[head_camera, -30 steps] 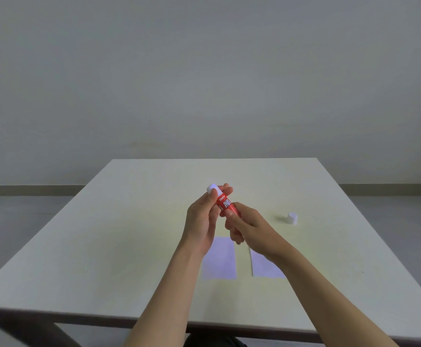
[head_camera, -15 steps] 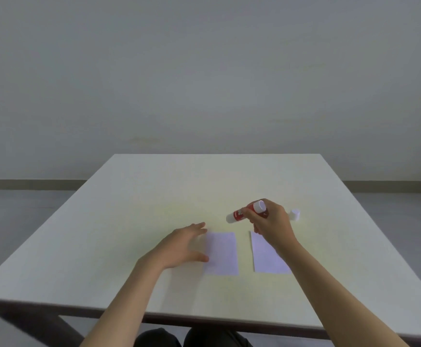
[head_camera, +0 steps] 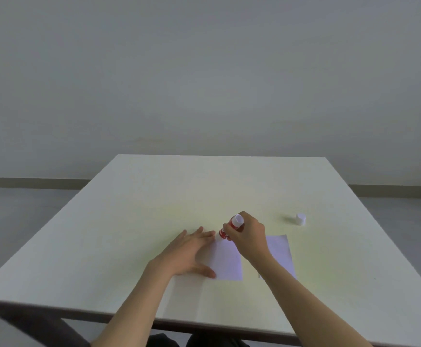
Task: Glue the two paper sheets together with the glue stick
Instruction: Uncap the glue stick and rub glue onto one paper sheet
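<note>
Two small white paper sheets lie side by side on the table. My left hand (head_camera: 188, 251) rests flat with fingers spread on the left edge of the left sheet (head_camera: 228, 262). My right hand (head_camera: 248, 237) grips a red glue stick (head_camera: 230, 227), tilted, with its lower end touching the far left corner of the left sheet. My right wrist and forearm cover part of the right sheet (head_camera: 281, 251). The stick's white cap (head_camera: 300, 218) stands alone on the table to the far right.
The pale table (head_camera: 129, 234) has its near edge just in front of me and a dark leg at the lower left. A grey wall and floor lie beyond it.
My left hand let go of the glue stick and dropped flat beside the left sheet. My right hand swung the stick down and left until its tip met that sheet's far corner.
</note>
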The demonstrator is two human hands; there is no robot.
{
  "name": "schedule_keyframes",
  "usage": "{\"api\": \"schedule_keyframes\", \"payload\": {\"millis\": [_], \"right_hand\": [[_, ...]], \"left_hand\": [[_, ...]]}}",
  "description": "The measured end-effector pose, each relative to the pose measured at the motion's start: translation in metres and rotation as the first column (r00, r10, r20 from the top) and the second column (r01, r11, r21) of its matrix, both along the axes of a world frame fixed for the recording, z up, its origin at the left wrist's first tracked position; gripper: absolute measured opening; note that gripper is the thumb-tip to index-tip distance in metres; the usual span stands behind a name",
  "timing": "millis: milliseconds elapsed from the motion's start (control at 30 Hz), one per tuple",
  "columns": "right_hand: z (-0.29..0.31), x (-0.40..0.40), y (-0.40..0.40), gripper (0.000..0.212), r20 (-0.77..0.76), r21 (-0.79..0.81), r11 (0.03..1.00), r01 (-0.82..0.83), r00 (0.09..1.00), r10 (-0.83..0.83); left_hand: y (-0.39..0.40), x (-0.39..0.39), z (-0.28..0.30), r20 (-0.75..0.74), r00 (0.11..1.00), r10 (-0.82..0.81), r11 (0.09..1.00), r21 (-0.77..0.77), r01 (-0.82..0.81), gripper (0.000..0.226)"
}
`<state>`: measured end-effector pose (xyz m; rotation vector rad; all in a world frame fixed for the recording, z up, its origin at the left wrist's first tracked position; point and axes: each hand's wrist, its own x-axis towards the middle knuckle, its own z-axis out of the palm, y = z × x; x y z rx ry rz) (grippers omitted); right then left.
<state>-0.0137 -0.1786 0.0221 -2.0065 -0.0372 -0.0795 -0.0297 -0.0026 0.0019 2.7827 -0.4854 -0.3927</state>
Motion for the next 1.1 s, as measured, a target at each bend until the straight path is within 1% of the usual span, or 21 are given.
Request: {"api": "schedule_keyframes", "payload": {"millis": [200, 300, 467, 533, 633, 733, 800, 867, 967, 1033, 1100], "right_hand": [[-0.005, 0.001, 0.004, 0.019, 0.002, -0.025, 1.0, 0.006, 1.0, -0.006], [-0.004, 0.001, 0.005, 0.015, 0.0, -0.037, 0.999, -0.019, 1.0, 0.019], [-0.002, 0.002, -0.004, 0.011, 0.057, -0.149, 0.989, -0.011, 0.998, 0.02], [0.0, 0.003, -0.013, 0.011, 0.081, -0.172, 0.985, 0.011, 0.997, 0.003], [0.002, 0.004, -0.025, 0.01, 0.079, -0.185, 0.983, 0.011, 0.997, 0.004], [0.005, 0.005, -0.034, 0.009, 0.069, -0.208, 0.978, 0.025, 0.998, -0.01], [0.008, 0.004, -0.037, 0.008, 0.074, -0.159, 0.986, 0.044, 0.997, -0.032], [0.01, 0.002, -0.032, 0.008, 0.099, -0.107, 0.994, 0.028, 0.995, -0.018], [0.012, -0.005, -0.013, 0.01, 0.134, -0.167, 0.984, -0.063, 0.987, 0.086], [0.012, -0.008, 0.001, 0.009, 0.141, -0.221, 0.968, -0.116, 0.979, 0.15], [0.009, -0.007, 0.01, 0.008, 0.141, -0.262, 0.955, -0.137, 0.974, 0.178]], "left_hand": [[-0.002, 0.001, 0.002, 0.017, 1.0, -0.011, 0.998, 0.069, 0.01, 0.099], [-0.002, 0.0, 0.003, 0.014, 1.0, -0.012, 0.995, 0.096, 0.01, 0.099], [-0.005, -0.001, 0.007, -0.005, 1.0, -0.025, 0.98, 0.196, 0.026, 0.1], [-0.007, 0.0, 0.01, -0.009, 0.999, -0.037, 0.972, 0.232, 0.038, 0.101], [-0.007, 0.001, 0.013, -0.017, 0.999, -0.043, 0.969, 0.244, 0.046, 0.102], [-0.004, 0.001, 0.01, -0.013, 0.999, -0.047, 0.977, 0.207, 0.049, 0.104], [0.0, 0.002, 0.005, -0.022, 0.999, -0.039, 0.989, 0.145, 0.041, 0.104], [0.005, 0.002, -0.001, -0.028, 0.999, -0.022, 0.998, 0.062, 0.023, 0.104], [0.009, 0.0, -0.008, -0.047, 0.999, 0.017, 0.999, -0.045, -0.019, 0.104], [0.011, 0.0, -0.012, -0.045, 0.999, 0.025, 0.997, -0.068, -0.028, 0.105], [0.01, 0.001, -0.013, -0.037, 0.999, 0.013, 0.997, -0.073, -0.016, 0.103]]}}
